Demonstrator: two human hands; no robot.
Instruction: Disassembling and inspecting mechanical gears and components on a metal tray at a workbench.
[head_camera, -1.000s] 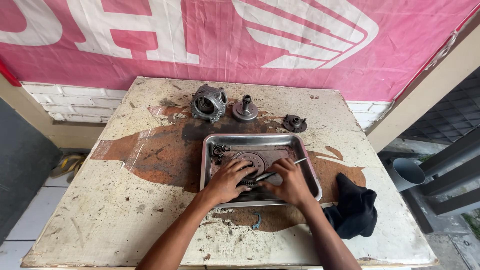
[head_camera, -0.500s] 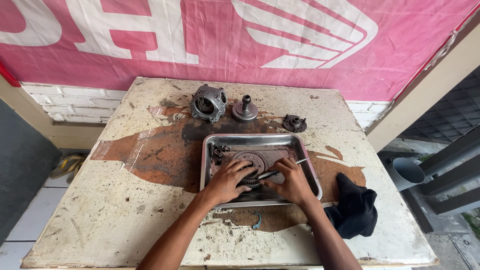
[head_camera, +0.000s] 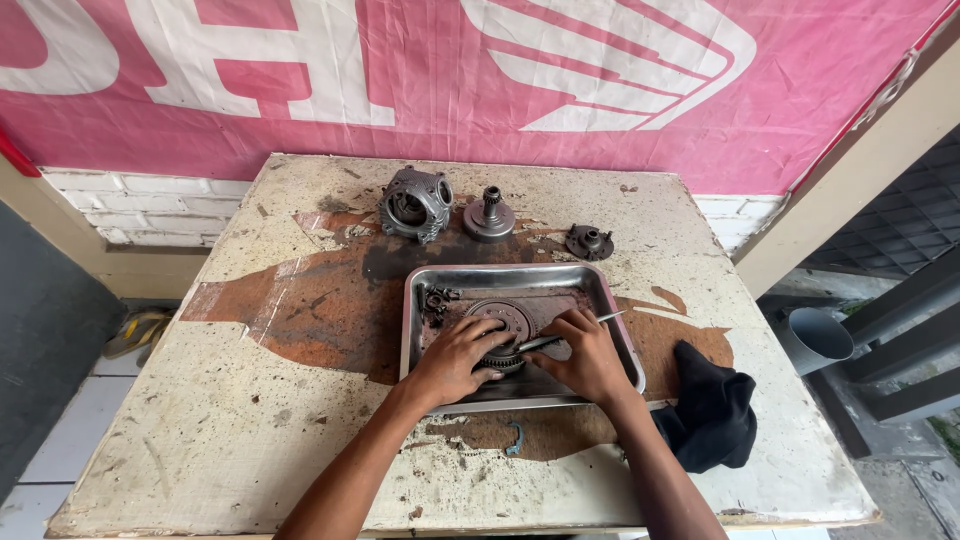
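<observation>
A shallow metal tray (head_camera: 415, 320) lies in the middle of a worn, stained table (head_camera: 200, 420). Inside it rests a round toothed gear assembly (head_camera: 505, 318). My left hand (head_camera: 458, 358) presses on the near side of that gear, fingers spread over it. My right hand (head_camera: 590, 355) grips a thin metal tool (head_camera: 570, 333) whose tip points toward the gear's middle and whose other end sticks out over the tray's right rim. A small dark metal part (head_camera: 438, 298) sits in the tray's far left corner.
Behind the tray stand a grey engine housing (head_camera: 415, 205), a disc with a splined shaft (head_camera: 489, 218) and a small round hub (head_camera: 588, 241). A black rag (head_camera: 712, 418) lies right of the tray. A small curved clip (head_camera: 514, 438) lies in front. A pink banner (head_camera: 500, 80) hangs behind.
Both hands stay on the gear in the tray. The right hand and its tool have shifted only slightly.
</observation>
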